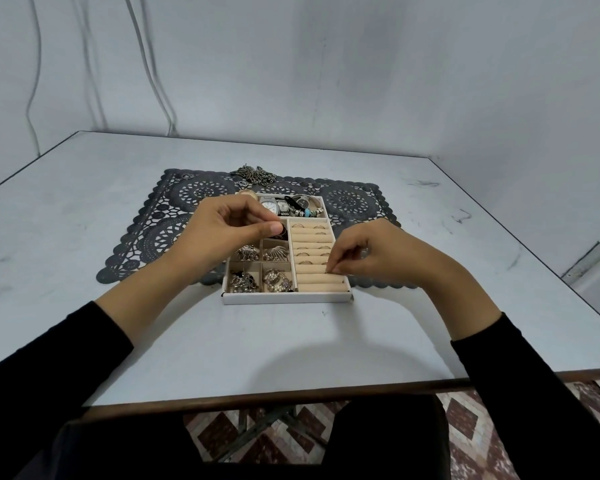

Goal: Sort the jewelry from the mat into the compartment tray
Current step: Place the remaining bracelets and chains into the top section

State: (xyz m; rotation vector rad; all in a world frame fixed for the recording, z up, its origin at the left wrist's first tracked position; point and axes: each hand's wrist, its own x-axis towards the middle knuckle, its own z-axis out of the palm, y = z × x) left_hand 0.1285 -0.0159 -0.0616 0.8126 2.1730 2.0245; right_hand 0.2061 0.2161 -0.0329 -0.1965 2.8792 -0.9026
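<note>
On the desk (pixel 84 202), seen from the head camera, a white compartment tray (pixel 284 298) lies over the near edge of a dark lace-pattern mat (pixel 146 244). Watches (pixel 270 205) and a beaded bracelet (pixel 309 213) fill the tray's far compartment. Its right half holds beige ring rolls (pixel 321 284) with several rings (pixel 305 262) tucked in. Its small left compartments hold silver earrings (pixel 246 252).

The left hand (pixel 229 226) hovers over the tray's far-left small compartment, with thumb and forefinger pinching a small dark piece (pixel 280 231) and the other fingers curled. The right hand (pixel 374 254) sits at the tray's right edge. Its fingertips (pixel 336 270) are drawn together against a near ring roll, but I cannot tell whether they hold a ring.

Beyond the tray, a chain pile (pixel 255 174) rests on the mat's far edge.
</note>
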